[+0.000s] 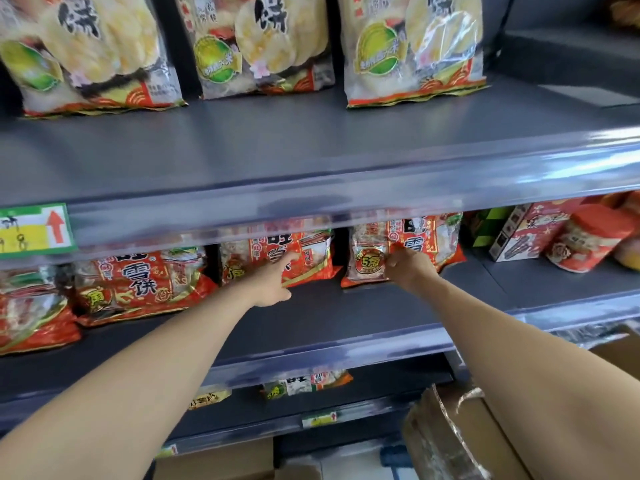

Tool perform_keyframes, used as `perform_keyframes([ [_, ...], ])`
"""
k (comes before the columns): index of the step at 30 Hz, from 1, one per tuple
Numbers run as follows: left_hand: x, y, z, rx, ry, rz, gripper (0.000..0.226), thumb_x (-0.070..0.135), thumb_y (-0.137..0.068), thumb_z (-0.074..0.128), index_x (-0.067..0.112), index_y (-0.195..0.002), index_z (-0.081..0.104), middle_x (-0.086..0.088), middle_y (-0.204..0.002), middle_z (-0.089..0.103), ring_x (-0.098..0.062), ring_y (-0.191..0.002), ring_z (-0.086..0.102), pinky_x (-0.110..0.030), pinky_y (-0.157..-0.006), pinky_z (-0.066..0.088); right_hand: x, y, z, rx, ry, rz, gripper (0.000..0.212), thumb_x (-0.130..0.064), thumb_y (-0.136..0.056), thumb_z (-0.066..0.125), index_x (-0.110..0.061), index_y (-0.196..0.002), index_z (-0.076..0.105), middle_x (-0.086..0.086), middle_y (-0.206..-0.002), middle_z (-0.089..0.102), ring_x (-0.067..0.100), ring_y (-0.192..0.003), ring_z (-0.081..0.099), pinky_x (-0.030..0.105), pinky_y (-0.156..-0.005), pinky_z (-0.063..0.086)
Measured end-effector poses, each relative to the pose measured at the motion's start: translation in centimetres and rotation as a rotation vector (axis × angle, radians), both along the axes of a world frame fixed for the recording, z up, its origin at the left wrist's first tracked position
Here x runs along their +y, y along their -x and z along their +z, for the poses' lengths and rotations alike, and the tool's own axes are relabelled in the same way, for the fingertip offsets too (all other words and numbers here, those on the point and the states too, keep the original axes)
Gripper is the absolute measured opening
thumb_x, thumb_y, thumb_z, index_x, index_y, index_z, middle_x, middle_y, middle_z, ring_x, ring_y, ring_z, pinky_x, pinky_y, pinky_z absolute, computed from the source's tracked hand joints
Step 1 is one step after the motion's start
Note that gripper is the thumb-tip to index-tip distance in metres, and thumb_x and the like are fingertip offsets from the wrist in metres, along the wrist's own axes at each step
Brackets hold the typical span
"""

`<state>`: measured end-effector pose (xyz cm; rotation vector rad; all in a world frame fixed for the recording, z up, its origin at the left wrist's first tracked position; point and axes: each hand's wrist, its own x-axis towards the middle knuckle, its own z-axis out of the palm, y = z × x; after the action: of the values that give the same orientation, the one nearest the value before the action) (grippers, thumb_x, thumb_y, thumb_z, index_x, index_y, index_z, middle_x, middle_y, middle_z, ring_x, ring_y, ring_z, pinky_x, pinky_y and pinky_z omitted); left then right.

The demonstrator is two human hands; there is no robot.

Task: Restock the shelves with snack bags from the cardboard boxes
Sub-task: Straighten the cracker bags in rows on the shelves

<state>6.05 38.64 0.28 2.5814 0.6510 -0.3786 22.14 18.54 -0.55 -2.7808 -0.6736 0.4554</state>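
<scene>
Shelf (329, 317) of red snack bags (138, 282), cardboard box (450, 438) below

Snack bags (408, 251) red with gold trim; upper bags (412, 46) pale yellow, green badge; shelves (311, 150) grey-blue.
</scene>
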Motion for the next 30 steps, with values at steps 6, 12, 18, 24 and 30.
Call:
perform_keyframes([
  [6,-0.2,1.3,-1.4,0.005,0.056,-0.017,0.086,0.012,-0.09,0.061,0.044,-0.148,0.006,-0.012,-0.15,0.035,-0.023,-0.091,0.058,-0.036,-0.082,0.052,-0.7,1.4,-0.8,0.049,0.031,-0.024,0.04,-0.007,-0.094,0.04,-0.015,-0.131,0.054,0.011,-0.134,0.055,0.029,-0.121,0.053,0.033,-0.105,0.038],
  [12,0.6,4.6,-1.1,0.008,0.088,-0.028,0.083,0.013,-0.091,0.058,0.042,-0.149,0.006,-0.006,-0.159,0.019,-0.028,-0.127,0.047,-0.038,-0.098,0.045,-0.5,5.1,-0.2,0.081,0.082,0.006,0.041,-0.006,-0.095,0.04,-0.009,-0.135,0.049,0.013,-0.145,0.042,0.03,-0.129,0.046,0.037,-0.099,0.047],
  [18,2.1,8.3,0.2,-0.063,0.114,0.0,0.074,0.012,-0.094,0.055,0.037,-0.15,0.013,-0.008,-0.156,0.024,-0.027,-0.136,0.038,-0.037,-0.102,0.042,2.1,9.3,1.4,0.049,0.103,0.092,0.042,-0.009,-0.091,0.047,-0.012,-0.132,0.053,0.015,-0.132,0.055,0.032,-0.122,0.052,0.036,-0.1,0.045],
  [24,6.3,15.1,2.4,-0.144,0.057,0.075,0.064,0.01,-0.095,0.053,0.026,-0.149,0.024,-0.008,-0.154,0.031,-0.027,-0.136,0.038,-0.034,-0.106,0.037,9.8,17.3,5.0,0.082,-0.021,0.224,0.048,-0.014,-0.097,0.042,-0.012,-0.145,0.038,0.012,-0.151,0.035,0.028,-0.136,0.039,0.033,-0.102,0.041],
  [30,14.1,25.3,2.4,-0.112,-0.016,0.228,0.059,0.013,-0.095,0.054,0.024,-0.147,0.03,-0.008,-0.148,0.04,-0.026,-0.126,0.048,-0.032,-0.099,0.042,19.0,26.1,5.4,0.075,-0.058,0.444,0.043,-0.021,-0.093,0.052,-0.011,-0.134,0.05,0.013,-0.136,0.052,0.028,-0.124,0.05,0.033,-0.099,0.041],
])
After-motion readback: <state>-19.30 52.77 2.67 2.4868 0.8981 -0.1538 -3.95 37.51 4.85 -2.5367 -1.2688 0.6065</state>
